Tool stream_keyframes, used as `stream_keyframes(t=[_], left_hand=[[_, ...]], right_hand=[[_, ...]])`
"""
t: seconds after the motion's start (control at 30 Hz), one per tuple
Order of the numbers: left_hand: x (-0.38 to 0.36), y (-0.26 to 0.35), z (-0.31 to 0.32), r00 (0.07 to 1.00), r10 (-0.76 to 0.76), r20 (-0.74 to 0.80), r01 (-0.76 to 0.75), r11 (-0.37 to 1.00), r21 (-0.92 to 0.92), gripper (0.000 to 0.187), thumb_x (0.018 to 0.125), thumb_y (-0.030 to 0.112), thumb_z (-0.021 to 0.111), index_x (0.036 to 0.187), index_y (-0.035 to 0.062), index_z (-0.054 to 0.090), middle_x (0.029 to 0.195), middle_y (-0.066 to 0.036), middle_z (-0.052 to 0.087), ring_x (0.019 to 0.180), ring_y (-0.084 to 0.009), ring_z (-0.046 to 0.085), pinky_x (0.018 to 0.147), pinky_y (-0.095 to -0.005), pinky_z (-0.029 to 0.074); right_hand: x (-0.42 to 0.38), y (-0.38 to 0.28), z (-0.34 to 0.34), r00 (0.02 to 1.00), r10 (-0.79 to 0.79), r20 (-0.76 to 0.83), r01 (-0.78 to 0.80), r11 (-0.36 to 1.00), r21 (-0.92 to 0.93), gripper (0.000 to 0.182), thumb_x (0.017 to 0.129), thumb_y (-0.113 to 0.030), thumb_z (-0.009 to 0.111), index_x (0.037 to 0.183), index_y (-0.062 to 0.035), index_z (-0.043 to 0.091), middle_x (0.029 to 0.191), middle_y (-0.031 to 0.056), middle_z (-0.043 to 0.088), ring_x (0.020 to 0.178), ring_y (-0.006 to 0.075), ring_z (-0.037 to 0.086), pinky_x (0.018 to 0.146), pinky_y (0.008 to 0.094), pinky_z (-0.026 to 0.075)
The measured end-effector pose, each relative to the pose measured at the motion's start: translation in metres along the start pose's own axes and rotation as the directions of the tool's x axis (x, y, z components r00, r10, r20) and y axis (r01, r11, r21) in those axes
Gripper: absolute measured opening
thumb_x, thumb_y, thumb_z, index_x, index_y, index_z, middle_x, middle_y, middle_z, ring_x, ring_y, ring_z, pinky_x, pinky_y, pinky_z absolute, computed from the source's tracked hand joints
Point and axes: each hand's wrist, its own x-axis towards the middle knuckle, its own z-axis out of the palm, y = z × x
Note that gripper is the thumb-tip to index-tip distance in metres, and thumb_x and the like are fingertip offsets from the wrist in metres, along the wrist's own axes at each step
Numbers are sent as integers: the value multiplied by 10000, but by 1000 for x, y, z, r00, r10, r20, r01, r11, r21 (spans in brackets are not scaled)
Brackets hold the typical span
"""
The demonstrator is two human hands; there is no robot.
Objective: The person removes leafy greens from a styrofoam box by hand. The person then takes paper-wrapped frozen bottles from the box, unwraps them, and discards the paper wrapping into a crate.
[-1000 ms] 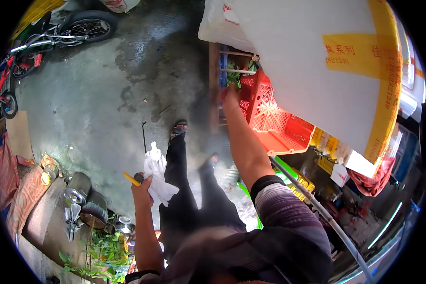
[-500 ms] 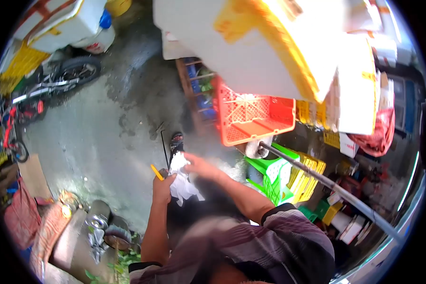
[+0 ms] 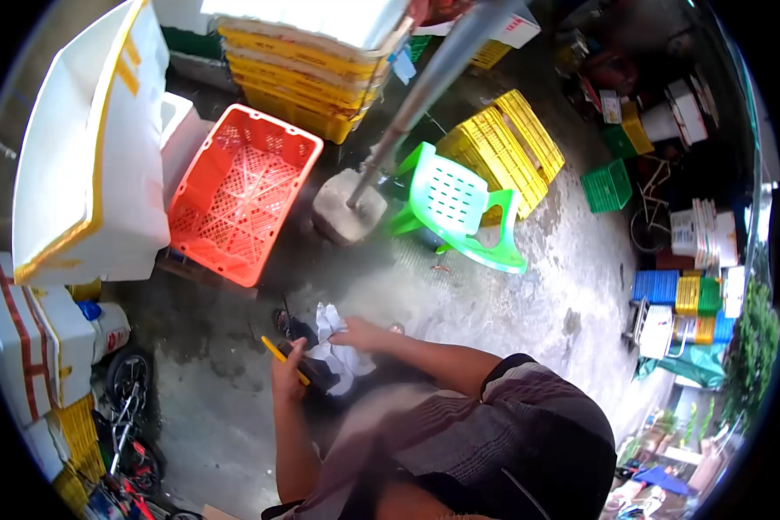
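Observation:
My left hand (image 3: 288,378) is closed around a slim yellow stick-like thing (image 3: 275,349), which pokes out past the fingers on both sides. Beside those fingers shows a dark object (image 3: 321,374), partly covered. My right hand (image 3: 360,334) pinches crumpled white paper (image 3: 343,360), whose loose ends hang between the two hands and overlap the dark object. Both hands are low in front of my striped shirt, above the concrete floor.
A red plastic crate (image 3: 247,186) and large white foam box (image 3: 95,147) stand ahead on the left. A metal pole rises from a concrete base (image 3: 351,206). Right of it are a green plastic chair (image 3: 452,195) and yellow crates (image 3: 485,160). A bicycle (image 3: 130,416) is at lower left.
My view has swung to the right, so the chair, crates and street side now show more. The right hand has shifted down along the paper; the left still grips the yellow thing.

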Motion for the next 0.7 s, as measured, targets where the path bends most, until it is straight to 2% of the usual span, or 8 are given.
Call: stream_keyframes(t=[0.1,0.2,0.27,0.3,0.4,0.47,0.57,0.7], left_hand=[[-15,-19,79,997,-44,55,42,998,38,177,904,135,687,1013,47,578,879,-69,650,778,-158,635,671,-285,526],[-26,-49,167,969,-123,212,46,941,335,199,929,143,638,1065,19,561,861,-122,664,711,-186,640,636,-304,528],[-25,-84,234,930,-217,295,40,862,506,218,945,188,625,1045,-1,586,852,-126,671,696,-186,639,625,-307,524],[-27,-99,270,893,-302,334,38,789,613,225,947,203,628,1041,2,591,847,-121,671,687,-183,636,623,-307,523],[-35,-151,374,755,-548,360,14,563,826,258,950,221,636,1086,7,592,846,-113,666,668,-175,630,610,-310,524],[-37,-189,439,632,-706,320,3,415,910,318,947,198,644,1190,6,573,863,-116,658,669,-174,626,594,-312,529],[-45,-245,529,433,-817,380,-66,392,918,312,945,193,646,1184,6,572,865,-115,655,670,-171,628,597,-306,530],[-26,-321,629,371,-810,454,-226,395,890,297,940,178,647,1171,7,570,860,-107,645,675,-165,618,582,-306,522]], right_hand=[[-89,28,-75,974,73,-216,-91,993,-76,349,882,-278,687,1116,-18,678,1016,121,715,953,209,651,886,357,483],[-159,172,-147,911,-129,-393,8,956,-295,434,893,-391,627,1109,-18,679,1010,207,703,947,352,662,874,427,492],[-255,171,-191,783,47,-620,-101,994,-51,397,919,-380,587,1090,-38,693,965,233,696,895,392,666,818,457,510],[-287,194,-212,700,-41,-713,-153,967,-205,344,914,-308,590,1067,-17,690,947,240,696,855,388,671,776,457,517],[-396,239,-256,361,49,-931,-57,998,31,289,882,-207,607,1024,37,672,863,251,695,772,322,680,729,435,519],[-457,243,-282,255,252,-934,24,963,267,288,873,-209,611,996,46,663,828,212,694,768,247,672,708,396,511],[-510,301,-306,1,315,-949,250,919,305,262,866,-206,618,959,34,665,808,129,685,749,174,632,665,356,487],[-571,342,-320,-151,477,-866,312,854,416,209,864,-185,616,931,10,655,794,42,650,708,139,579,623,333,456]])
